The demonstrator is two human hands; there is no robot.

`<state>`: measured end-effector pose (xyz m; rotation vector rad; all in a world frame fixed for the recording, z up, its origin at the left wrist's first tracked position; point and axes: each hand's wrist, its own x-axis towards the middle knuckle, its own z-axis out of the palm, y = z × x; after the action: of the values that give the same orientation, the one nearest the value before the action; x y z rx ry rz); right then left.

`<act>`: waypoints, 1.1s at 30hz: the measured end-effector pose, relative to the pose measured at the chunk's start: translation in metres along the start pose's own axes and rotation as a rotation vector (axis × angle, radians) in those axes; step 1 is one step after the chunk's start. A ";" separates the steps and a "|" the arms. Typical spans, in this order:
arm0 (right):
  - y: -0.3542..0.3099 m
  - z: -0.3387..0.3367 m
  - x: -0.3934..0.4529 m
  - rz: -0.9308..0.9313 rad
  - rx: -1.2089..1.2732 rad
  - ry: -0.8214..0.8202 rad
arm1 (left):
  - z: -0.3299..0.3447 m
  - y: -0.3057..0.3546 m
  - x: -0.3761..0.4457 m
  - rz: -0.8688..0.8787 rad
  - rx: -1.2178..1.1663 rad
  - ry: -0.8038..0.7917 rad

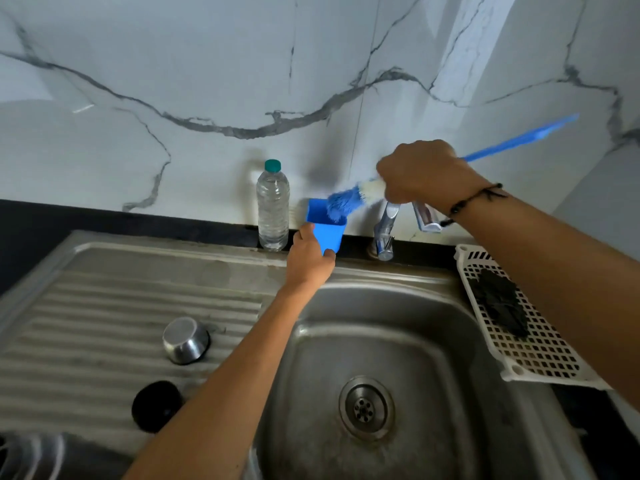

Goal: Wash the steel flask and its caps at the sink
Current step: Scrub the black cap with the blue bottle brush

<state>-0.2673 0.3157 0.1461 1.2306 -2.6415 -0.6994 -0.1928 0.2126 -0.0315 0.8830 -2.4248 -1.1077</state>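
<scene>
— What is seen nearest, and how are the arms posed?

— Two bare forearms are stretched forward over the stainless steel sink (398,341). At the bottom left edge a dark ribbed object is partly seen; what it is cannot be told. On the ridged steel draining board (104,306) one round black cap (157,406) is laid, and just beyond it one steel cup-shaped cap (186,340) is set upside down. The flask itself cannot be picked out.

— And the hands?

— The left hand (309,260) is raised at the back rim of the sink, with thumb and fingers wrapped round a blue rectangular plastic holder (327,230). The right hand (424,174) is lifted higher, above the chrome tap (386,230), with its fingers closed round one blue long-handled bottle brush (346,201); the bristled head is pointed down into the holder's mouth and the handle is angled up to the right. A dark thread band is worn on the right wrist.

— What else is counted, and what room is shown?

— One clear plastic water bottle with a green cap (273,209) is stood against the wall just left of the holder. One white perforated plastic tray (519,334) with a dark scrubber on it is placed right of the sink. A black counter is backed by a white marble-veined wall (207,81).
</scene>
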 end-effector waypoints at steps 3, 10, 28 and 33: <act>0.002 0.002 -0.047 0.061 0.152 0.002 | -0.007 -0.008 -0.030 0.002 -0.023 -0.004; -0.035 0.080 -0.141 0.136 0.559 -0.094 | -0.020 -0.049 -0.098 -0.054 0.062 0.007; -0.097 0.220 -0.131 0.206 1.599 -0.522 | -0.080 -0.130 -0.108 -0.419 0.549 0.237; -0.100 0.222 -0.123 0.203 1.590 -0.542 | -0.083 -0.151 -0.092 -0.451 0.438 0.140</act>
<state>-0.1890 0.4301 -0.0884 0.8372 -3.5752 1.6637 -0.0199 0.1507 -0.0980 1.6468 -2.4515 -0.6084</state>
